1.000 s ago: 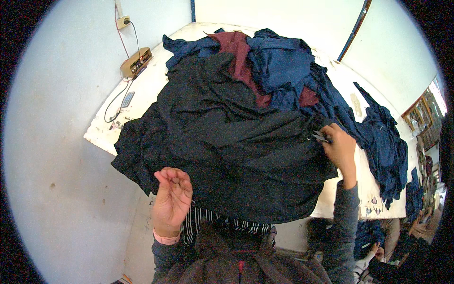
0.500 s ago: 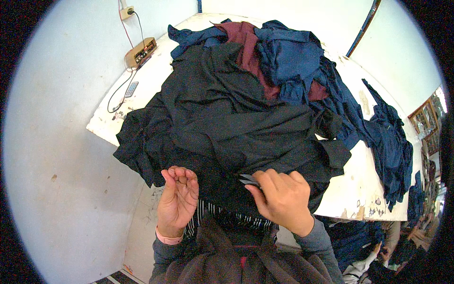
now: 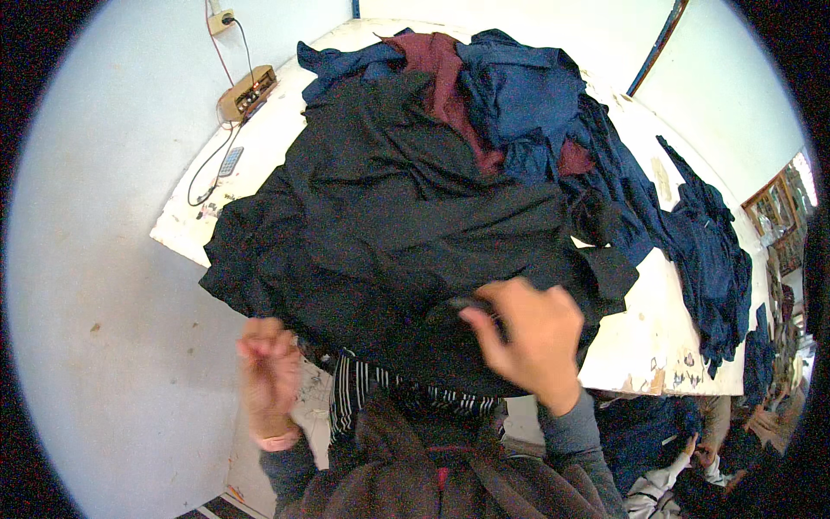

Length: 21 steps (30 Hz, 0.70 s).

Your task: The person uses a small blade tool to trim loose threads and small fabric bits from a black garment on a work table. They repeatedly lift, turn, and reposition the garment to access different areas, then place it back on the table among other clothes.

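Note:
A black garment (image 3: 380,225) lies in loose folds over the near part of the white table, its front edge hanging towards my lap. My right hand (image 3: 532,333) is above that front part, closed around a small pair of thread snips (image 3: 460,304) whose blades are smeared by motion. Off the left front edge of the cloth hovers my left hand (image 3: 270,372), palm turned up and fingers curled. Its fingertips are blurred, so I cannot tell whether a thread or anything else is between them.
Behind the black cloth are navy garments (image 3: 523,91) and a maroon one (image 3: 437,73); another navy piece (image 3: 713,259) hangs off the table's right side. A brown box with wires (image 3: 248,93) and a remote control (image 3: 230,162) sit by the left wall. Another person's hands (image 3: 705,454) show at lower right.
My left hand has moved left and down, away from the black cloth. My right hand has shifted slightly right and up with the snips. The cloth lies much as before.

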Motion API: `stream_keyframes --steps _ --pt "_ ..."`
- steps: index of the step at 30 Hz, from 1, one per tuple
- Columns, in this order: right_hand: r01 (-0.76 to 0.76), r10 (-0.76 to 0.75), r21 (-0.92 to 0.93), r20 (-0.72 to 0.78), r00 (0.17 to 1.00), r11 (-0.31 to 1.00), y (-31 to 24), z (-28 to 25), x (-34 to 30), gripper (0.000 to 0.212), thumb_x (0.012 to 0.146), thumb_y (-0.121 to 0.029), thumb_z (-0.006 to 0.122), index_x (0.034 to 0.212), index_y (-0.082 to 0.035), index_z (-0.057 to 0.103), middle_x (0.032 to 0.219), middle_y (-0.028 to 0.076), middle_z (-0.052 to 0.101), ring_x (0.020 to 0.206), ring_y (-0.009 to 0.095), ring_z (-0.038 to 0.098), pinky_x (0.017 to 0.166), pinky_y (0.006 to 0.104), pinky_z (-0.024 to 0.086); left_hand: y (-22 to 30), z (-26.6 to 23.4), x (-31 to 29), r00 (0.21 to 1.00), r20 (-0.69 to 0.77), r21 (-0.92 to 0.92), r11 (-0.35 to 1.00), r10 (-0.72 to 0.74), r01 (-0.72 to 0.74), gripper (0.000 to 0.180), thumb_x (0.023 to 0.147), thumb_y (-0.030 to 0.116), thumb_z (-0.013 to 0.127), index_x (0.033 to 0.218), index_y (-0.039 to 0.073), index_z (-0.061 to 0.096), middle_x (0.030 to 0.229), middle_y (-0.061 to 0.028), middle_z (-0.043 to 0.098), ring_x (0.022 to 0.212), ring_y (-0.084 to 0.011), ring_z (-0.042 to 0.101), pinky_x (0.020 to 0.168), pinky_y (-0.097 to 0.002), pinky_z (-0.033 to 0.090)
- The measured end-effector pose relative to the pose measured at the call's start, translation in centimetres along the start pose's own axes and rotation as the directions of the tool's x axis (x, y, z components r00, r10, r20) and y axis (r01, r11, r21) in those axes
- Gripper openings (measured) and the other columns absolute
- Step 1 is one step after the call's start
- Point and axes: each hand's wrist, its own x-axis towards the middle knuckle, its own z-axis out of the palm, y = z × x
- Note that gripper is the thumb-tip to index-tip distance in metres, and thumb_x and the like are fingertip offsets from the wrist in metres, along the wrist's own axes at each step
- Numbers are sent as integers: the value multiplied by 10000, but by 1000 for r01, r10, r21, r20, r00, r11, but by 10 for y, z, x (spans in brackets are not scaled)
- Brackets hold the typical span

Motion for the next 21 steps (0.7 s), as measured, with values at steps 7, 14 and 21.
stream_keyframes --steps 7,14,21 --pt "-556 594 299 -50 803 776 104 -20 -33 168 823 -109 806 911 -41 680 736 63 647 663 131 601 625 270 465 86 -41 -50 867 -340 776 -413 364 477 492 872 219 792 1276 67 555 1289 -131 590 1187 -287 549 1023 -418 419" --pt "-373 377 162 6 926 914 113 -12 -36 381 739 30 662 1091 -105 712 1111 86 722 974 322 708 832 375 557 -17 54 18 946 34 909 -403 322 104 540 832 144 804 1322 54 598 1355 -137 621 1257 -348 579 1097 -417 411" --pt "-454 471 -161 90 878 876 142 20 -37 411 786 -68 661 1180 -180 687 1249 48 692 983 310 707 815 412 570 -115 93 62 925 311 901 -241 -218 -360 386 866 289 771 1181 83 690 1072 -84 718 1021 -298 660 920 -417 476"
